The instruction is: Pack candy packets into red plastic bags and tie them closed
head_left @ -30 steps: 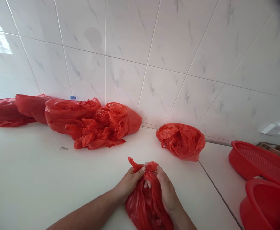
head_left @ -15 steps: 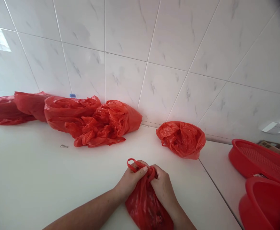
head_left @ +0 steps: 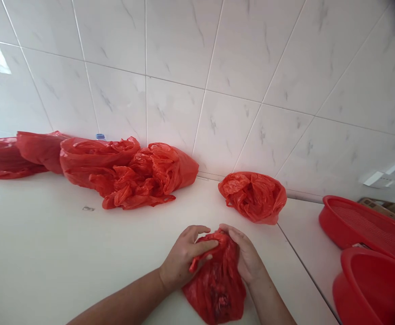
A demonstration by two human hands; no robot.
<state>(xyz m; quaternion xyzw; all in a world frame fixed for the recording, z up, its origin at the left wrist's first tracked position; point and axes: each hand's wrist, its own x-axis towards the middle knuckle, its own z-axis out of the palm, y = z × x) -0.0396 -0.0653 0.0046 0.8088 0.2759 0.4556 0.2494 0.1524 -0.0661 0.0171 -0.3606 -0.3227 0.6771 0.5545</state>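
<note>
A red plastic bag [head_left: 218, 289] with dark contents showing through stands on the white table, low in the middle of the view. My left hand [head_left: 189, 257] is closed on the bag's gathered top, with the thumb pressed over it and a strip of the red plastic below the fingers. Along the right side of the same bag lies my right hand [head_left: 246, 255], its fingers stretched and curved around the upper edge. The palm side facing the bag is partly hidden.
Another crumpled red bag [head_left: 253, 198] sits by the tiled wall. Several red bags [head_left: 96, 158] line the wall at left, a blue bottle cap [head_left: 100, 136] behind them. At right are a red sieve [head_left: 329, 223], a red basin [head_left: 346, 284] and a cardboard box [head_left: 387, 210].
The tight pinch of both hands on the bag's top has loosened. My right hand has opened out along the bag's side. The handle loop no longer stands up by my left hand.
</note>
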